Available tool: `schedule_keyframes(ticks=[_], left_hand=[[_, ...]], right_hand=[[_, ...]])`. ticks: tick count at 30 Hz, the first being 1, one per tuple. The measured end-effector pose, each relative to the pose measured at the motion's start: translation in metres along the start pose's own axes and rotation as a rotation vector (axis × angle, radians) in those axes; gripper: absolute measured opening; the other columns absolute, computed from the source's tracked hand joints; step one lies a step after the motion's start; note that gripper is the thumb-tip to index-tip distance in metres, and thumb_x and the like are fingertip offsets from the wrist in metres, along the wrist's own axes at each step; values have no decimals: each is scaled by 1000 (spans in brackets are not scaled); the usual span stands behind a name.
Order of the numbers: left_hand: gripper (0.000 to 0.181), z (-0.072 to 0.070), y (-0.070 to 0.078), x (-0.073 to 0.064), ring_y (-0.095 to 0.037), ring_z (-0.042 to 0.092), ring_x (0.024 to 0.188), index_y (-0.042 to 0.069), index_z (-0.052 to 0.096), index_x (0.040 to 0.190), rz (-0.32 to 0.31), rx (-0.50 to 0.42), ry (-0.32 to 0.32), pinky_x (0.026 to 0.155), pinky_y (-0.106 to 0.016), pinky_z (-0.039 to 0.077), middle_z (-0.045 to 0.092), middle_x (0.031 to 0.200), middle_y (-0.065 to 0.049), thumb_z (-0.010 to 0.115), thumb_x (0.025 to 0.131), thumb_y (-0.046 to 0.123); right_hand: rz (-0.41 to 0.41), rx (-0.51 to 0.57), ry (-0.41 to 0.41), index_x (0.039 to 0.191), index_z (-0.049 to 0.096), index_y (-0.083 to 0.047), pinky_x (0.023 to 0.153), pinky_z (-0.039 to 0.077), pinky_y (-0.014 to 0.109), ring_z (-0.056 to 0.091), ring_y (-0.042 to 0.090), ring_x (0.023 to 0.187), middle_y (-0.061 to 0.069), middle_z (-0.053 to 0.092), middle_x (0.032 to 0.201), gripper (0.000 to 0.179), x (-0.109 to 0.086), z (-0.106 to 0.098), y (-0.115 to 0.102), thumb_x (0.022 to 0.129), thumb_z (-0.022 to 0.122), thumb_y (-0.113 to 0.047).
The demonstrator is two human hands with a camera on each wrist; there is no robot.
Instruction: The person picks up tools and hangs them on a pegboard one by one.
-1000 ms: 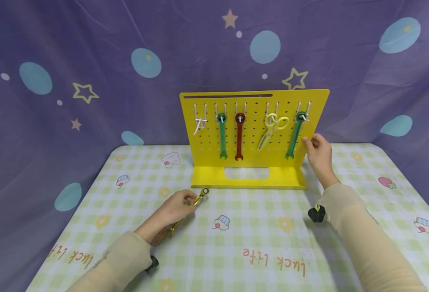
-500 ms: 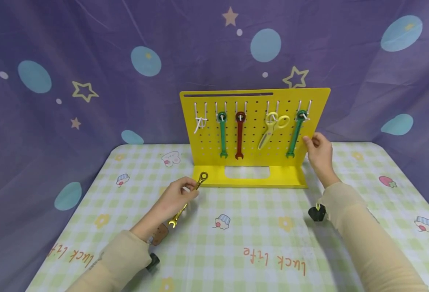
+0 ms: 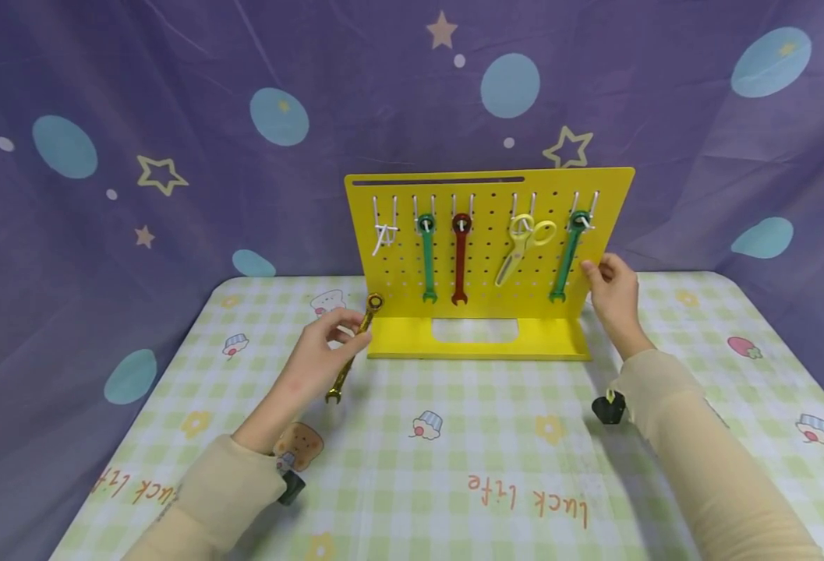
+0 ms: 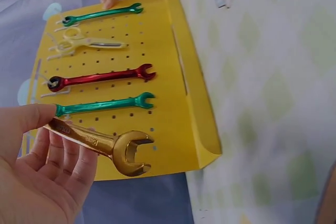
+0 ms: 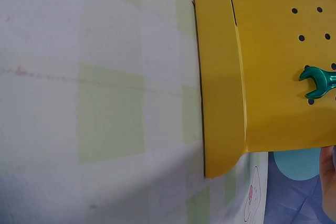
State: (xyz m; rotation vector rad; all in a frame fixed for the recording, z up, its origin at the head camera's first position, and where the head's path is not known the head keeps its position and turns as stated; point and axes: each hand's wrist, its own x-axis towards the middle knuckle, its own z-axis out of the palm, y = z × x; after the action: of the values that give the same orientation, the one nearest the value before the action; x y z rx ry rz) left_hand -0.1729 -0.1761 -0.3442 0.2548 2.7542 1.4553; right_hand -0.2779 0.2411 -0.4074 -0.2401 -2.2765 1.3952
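Note:
My left hand point(image 3: 313, 358) pinches a gold combination wrench point(image 4: 100, 141) by its shaft, between thumb and fingers. The wrench slants with its ring end up, overlapping the pegboard's lower left edge in the head view, and its open jaw down. A yellow pegboard point(image 3: 401, 284) stands upright on the table. Its right edge is gripped by my right hand point(image 3: 615, 300), thumb in front. On the board's white hooks hang a green wrench point(image 3: 429, 265), a red wrench point(image 3: 460, 261), yellow scissors point(image 3: 510, 266) and another green wrench point(image 3: 566, 261). The leftmost hook point(image 3: 384, 234) bears no tool.
The pegboard's yellow base ledge point(image 3: 401, 343) lies on a checked tablecloth point(image 3: 496, 436) printed with small drawings. Behind the table hangs a purple curtain point(image 3: 194, 101) with stars and blue ovals. Dark devices point(image 3: 608, 407) sit at both wrists.
My left hand has raised the gold wrench forward from near the table to the board's lower left side, turning it steeper. The right hand stays on the board's edge.

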Motion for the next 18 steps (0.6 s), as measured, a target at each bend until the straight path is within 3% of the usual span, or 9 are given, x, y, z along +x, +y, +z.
schedule_keyframes(ticks=[10,18], left_hand=[[28,-2,15,13,-26,59,100,6,62,122,66,-70,69,77,-35,52,60,117,-11,66,97,20],[28,-3,18,25,-25,59,95,2,63,120,129,-152,135,83,-36,49,62,111,-12,68,96,16]], right_hand=[[12,5,4,112,62,8,71,44,15,53,-4,76,24,67,108,41,1,1,2,99,57,-31],[5,12,15,111,63,8,72,44,14,53,-5,75,25,67,107,38,2,2,2,99,58,-28]])
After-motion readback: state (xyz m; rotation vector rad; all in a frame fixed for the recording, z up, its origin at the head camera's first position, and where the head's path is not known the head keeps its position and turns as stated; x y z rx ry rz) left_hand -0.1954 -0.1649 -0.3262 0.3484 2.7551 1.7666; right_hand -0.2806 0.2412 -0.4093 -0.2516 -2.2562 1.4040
